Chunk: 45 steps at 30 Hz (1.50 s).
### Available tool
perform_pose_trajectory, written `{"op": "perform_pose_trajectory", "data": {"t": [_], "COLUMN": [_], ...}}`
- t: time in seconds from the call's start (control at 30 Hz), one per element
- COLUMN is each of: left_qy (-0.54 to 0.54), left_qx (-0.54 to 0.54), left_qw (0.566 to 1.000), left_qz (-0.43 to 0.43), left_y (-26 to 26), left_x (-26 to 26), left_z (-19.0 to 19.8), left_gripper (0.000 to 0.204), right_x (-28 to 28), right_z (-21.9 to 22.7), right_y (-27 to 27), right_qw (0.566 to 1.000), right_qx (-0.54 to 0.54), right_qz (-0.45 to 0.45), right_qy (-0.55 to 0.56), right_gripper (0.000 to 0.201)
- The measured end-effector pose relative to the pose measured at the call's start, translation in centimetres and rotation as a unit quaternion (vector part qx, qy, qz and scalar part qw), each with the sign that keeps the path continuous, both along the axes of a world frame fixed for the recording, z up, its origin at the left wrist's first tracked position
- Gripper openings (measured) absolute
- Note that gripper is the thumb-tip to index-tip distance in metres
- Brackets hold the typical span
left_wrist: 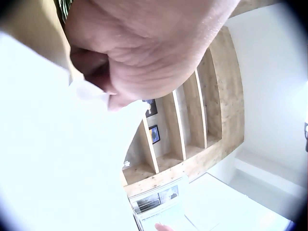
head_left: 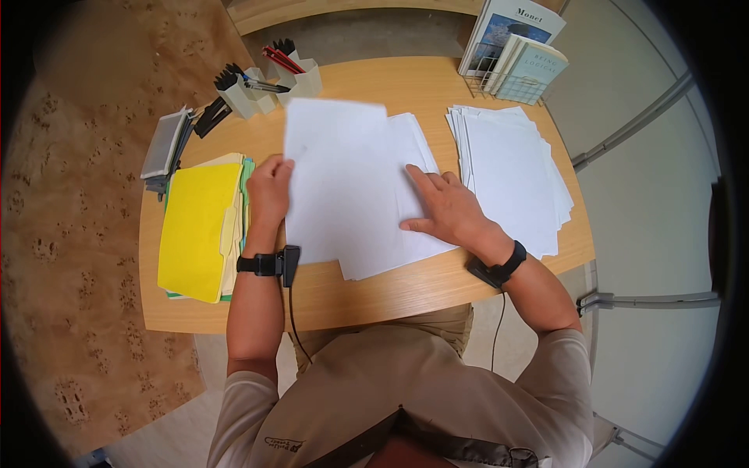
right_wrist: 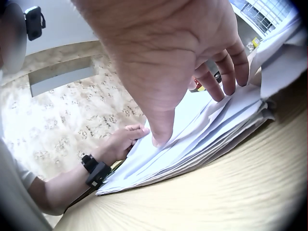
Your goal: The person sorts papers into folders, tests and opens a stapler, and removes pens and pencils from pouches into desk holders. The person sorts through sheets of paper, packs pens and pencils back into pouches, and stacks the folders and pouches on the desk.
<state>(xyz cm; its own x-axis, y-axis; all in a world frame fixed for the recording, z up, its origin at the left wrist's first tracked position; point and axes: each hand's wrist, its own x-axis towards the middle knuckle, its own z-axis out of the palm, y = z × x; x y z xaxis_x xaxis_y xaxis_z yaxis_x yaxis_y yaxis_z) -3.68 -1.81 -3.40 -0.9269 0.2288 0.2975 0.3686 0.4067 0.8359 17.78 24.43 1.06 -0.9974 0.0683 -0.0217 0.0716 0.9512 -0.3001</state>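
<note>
The left hand [head_left: 269, 191] pinches the left edge of a white sheet [head_left: 337, 175], which lies over a middle paper stack [head_left: 420, 238]. In the left wrist view that hand [left_wrist: 144, 53] has its fingers curled at the edge of the bright sheet [left_wrist: 57, 144]. Spread over the stack's right part, the right hand [head_left: 449, 209] rests beside the sheet. From the right wrist, thumb and fingertips of this hand [right_wrist: 168, 62] touch the top of the thick, uneven stack [right_wrist: 192, 144].
To the right lies another white paper stack [head_left: 511, 175]; at the left, a yellow folder [head_left: 199, 226] tops several folders. Pen holders [head_left: 250, 97] and a grey organizer [head_left: 165, 144] stand at the back left. A wire rack holds books [head_left: 530, 70] at the back right.
</note>
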Motion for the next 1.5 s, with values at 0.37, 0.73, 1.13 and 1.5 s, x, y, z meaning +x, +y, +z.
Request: {"op": "perform_pose_trajectory", "data": {"t": [0.37, 0.73, 1.13, 1.5], "left_qy": [-0.011, -0.145, -0.003, -0.017], "left_qx": [0.192, 0.095, 0.029, 0.251], "left_qw": [0.981, 0.970, 0.983, 0.957], "left_qz": [-0.033, -0.172, -0.183, -0.143], "left_y": [0.2, 1.0, 1.1, 0.5], "left_x": [1.2, 2.5, 1.8, 1.9], "left_z": [2.3, 2.6, 0.7, 2.6], "left_gripper": [0.017, 0.029, 0.038, 0.014], "right_x": [-0.5, -2.7, -4.4, -3.2], "right_z": [-1.1, 1.1, -1.1, 1.9], "right_y": [2.0, 2.9, 4.2, 3.7], "right_qw": [0.990, 0.819, 0.898, 0.795], "right_qx": [-0.101, -0.546, -0.402, -0.572], "right_qz": [-0.023, -0.149, -0.139, -0.187], "right_qy": [0.096, 0.097, 0.111, 0.083], "right_gripper": [0.058, 0.063, 0.048, 0.041]}}
